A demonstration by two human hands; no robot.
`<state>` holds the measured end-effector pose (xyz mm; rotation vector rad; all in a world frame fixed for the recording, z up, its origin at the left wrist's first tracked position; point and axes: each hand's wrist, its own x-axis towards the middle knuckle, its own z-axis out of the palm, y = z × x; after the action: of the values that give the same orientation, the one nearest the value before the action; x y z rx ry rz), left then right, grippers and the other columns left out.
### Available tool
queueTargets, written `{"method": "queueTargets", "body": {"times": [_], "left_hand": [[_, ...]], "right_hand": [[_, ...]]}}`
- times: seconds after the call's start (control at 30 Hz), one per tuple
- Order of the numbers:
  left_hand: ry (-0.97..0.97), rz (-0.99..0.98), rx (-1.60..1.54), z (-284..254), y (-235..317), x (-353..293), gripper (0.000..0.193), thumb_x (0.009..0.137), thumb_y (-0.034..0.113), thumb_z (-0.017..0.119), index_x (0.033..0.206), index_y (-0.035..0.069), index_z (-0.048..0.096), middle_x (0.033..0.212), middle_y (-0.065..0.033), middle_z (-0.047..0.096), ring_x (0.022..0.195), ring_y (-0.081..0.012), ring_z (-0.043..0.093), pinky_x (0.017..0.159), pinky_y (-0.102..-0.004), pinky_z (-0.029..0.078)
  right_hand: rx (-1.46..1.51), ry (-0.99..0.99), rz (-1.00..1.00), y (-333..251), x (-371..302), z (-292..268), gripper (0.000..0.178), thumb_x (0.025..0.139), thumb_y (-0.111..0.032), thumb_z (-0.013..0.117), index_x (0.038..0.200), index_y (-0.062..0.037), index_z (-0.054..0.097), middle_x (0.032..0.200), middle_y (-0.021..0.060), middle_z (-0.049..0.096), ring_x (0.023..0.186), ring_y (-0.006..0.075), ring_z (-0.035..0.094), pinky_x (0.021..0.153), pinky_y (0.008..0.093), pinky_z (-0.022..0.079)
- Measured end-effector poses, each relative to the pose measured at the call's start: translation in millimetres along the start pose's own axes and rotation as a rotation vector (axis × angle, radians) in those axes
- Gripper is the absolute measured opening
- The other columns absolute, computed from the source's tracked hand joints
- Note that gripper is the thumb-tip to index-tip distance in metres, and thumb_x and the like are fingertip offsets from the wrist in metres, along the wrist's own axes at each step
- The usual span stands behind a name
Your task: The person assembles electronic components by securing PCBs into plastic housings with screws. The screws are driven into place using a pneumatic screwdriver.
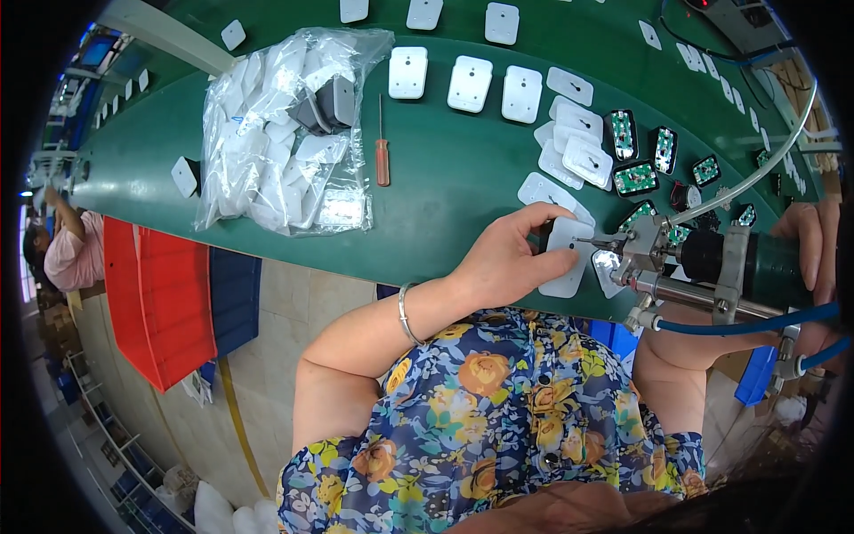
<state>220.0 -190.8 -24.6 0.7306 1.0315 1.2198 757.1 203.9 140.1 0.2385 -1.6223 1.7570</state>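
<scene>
Between the thumb and fingers of my left hand (514, 260) is a white plastic cover (562, 278), held with a dark part at its upper edge. My right hand (811, 245) is wrapped round the dark body of a power screwdriver (703, 256) with a metal nose and blue air hoses. The screwdriver's thin tip points left and meets the cover, or hovers just over it; I cannot tell which. Beyond my left hand lies a loose pile of white covers (587, 162). Black housings with green circuit boards (635, 179) lie beside that pile, partly behind the tool.
A clear plastic bag (267, 151) full of white covers lies on the green table (427, 191). Next to it is a red-handled screwdriver (382, 162). Assembled white units (470, 84) stand in rows at the back. Red bins (160, 303) are off the table's left side, where another person (73, 245) sits.
</scene>
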Motion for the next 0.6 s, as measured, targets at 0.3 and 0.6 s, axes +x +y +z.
{"method": "queueTargets", "body": {"times": [0.3,0.6], "left_hand": [[0.048,0.009,0.035,-2,0,0,0.038,0.079,0.007,0.063,0.114,0.002,0.051,0.097,-0.0030,0.058,0.077,-0.0061,0.055,0.064,-0.0215,0.047],[0.072,0.018,0.273,-18,-16,2,0.039,0.081,0.007,0.062,0.117,0.001,0.049,0.101,-0.0046,0.058,0.080,-0.0073,0.056,0.066,-0.0214,0.048]], "right_hand": [[-0.070,-0.179,0.057,211,189,365,0.059,0.084,-0.043,0.057,0.125,-0.0044,0.040,0.084,0.0089,0.055,0.067,0.0190,0.053,0.058,0.0320,0.045],[0.121,-0.029,-0.158,228,184,375,0.058,0.086,-0.039,0.056,0.128,-0.0042,0.039,0.080,0.0074,0.053,0.068,0.0206,0.051,0.063,0.0338,0.046]]}}
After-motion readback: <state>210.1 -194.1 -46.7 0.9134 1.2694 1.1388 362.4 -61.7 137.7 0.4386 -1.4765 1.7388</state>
